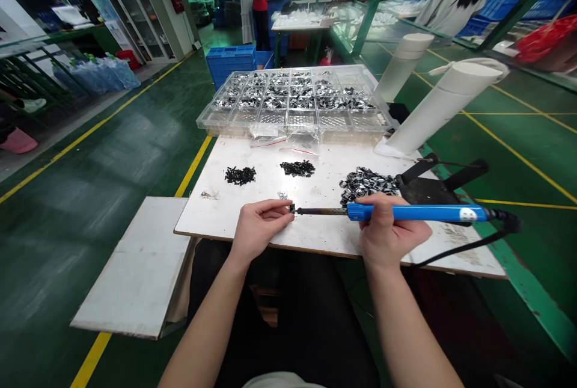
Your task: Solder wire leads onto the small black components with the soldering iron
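While the left hand [259,228] pinches a small black part [292,208] between its fingers [273,204], over the worktop's [324,189] near edge, the right hand [387,231] grips a blue soldering iron [433,213], tip [300,211] at the part; contact unclear. Advisable: steady grip, brief touch, fingers off the likely hot shaft [324,211]. Beyond: black pile [240,175] at left, second pile [297,168] midway, silvery heap [367,183] at right.

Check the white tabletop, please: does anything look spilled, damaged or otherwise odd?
The white tabletop looks marked in two places: brownish specks lie near its left edge, and brownish smudges show near its right front corner. They stand out against the pale surface, though I cannot tell whether they are dirt or wear.
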{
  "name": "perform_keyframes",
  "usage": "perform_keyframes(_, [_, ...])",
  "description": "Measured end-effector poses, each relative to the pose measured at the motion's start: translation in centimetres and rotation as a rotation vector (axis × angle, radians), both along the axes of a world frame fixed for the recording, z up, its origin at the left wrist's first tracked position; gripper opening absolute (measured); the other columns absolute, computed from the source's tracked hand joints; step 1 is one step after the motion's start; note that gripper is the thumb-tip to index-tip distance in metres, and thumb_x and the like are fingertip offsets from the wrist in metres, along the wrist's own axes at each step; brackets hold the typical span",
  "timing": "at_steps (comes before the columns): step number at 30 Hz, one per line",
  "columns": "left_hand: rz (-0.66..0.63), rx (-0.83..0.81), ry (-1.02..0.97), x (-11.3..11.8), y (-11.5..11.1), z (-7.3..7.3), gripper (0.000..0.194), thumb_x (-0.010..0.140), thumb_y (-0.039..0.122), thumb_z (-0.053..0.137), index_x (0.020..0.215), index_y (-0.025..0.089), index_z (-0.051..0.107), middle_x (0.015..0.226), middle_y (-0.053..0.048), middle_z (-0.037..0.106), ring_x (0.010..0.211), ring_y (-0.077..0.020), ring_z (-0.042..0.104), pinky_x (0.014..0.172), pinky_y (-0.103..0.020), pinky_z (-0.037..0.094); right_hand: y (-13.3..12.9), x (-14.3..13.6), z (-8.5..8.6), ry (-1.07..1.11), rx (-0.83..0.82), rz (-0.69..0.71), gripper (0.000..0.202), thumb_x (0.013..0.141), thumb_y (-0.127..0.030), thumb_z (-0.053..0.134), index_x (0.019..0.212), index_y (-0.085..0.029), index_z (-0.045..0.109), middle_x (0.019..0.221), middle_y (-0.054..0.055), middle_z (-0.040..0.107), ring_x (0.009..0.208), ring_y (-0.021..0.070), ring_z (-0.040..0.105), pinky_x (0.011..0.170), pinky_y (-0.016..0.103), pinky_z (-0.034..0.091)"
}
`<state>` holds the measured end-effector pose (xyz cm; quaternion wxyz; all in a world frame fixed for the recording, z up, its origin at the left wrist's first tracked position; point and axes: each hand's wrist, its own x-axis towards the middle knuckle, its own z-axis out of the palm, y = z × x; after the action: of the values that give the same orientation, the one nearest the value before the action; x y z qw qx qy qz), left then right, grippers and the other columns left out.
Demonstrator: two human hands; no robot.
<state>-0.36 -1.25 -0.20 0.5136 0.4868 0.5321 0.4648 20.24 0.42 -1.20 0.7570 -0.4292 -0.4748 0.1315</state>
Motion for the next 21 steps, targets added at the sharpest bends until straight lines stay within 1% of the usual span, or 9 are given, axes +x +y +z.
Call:
perform_keyframes(3, [-0.004, 0.006, 0.0, -0.03, 0.06, -0.15, 0.034, 0.071, 0.029, 0.087, 0.102, 0.017, 0.083, 0.087, -0.006, 0.08, 0.082, -0.0206, 0.077, 0.082, -0.029, 0.064, 0.03, -0.05, 0.06, -0.013, 0.021, 0.012, 0.036, 0.087, -0.05, 0.073, 0.068, -0.019, 0.074, 0.06, 0.002, 0.066, 0.052, 0.0162, 0.062, 0.049, 0.03, 0.049])
perform_keyframes(7, [0.0, -0.003, -0.001, 0.03, 0.07, -0.16, 0.034, 0.07, 0.028, 0.088, 0.102, 0.018, 0.083, 0.086, -0.006, 0.08, 0.082, -0.0198, 0.077, 0.08, -0.027, 0.063, 0.04, 0.05, 0.02, -0.028, -0.002, 0.023, 0.037, 0.086, -0.05, 0.074, 0.068, -0.018, 0.074, 0.059, 0.002, 0.065, 0.05, 0.016, 0.062, 0.048, 0.03, 0.05])
perform_keyframes(15, [0.008, -0.014, -0.007, 0.07, 0.09, 0.04, 0.033, 0.07, 0.027, 0.088, 0.101, 0.017, 0.083, 0.085, -0.006, 0.08, 0.082, -0.0199, 0.077, 0.081, -0.027, 0.063, 0.18, 0.16, -0.18, -0.029, 0.084, 0.068, 0.025, 0.087, -0.038, 0.076, 0.072, -0.017, 0.076, 0.061, 0.001, 0.067, 0.052, 0.0155, 0.064, 0.049, 0.028, 0.049])
perform_keyframes(21, [0.01, -0.007, -0.011, 0.1, 0.13, -0.02, 0.033, 0.069, 0.027, 0.088, 0.101, 0.017, 0.083, 0.084, -0.006, 0.08, 0.081, -0.0198, 0.077, 0.081, -0.027, 0.063, 0.18, 0.16, -0.17, -0.034, 0.088, 0.079, 0.024, 0.087, -0.036, 0.077, 0.072, -0.017, 0.076, 0.061, 0.001, 0.067, 0.053, 0.0164, 0.065, 0.049, 0.029, 0.05])
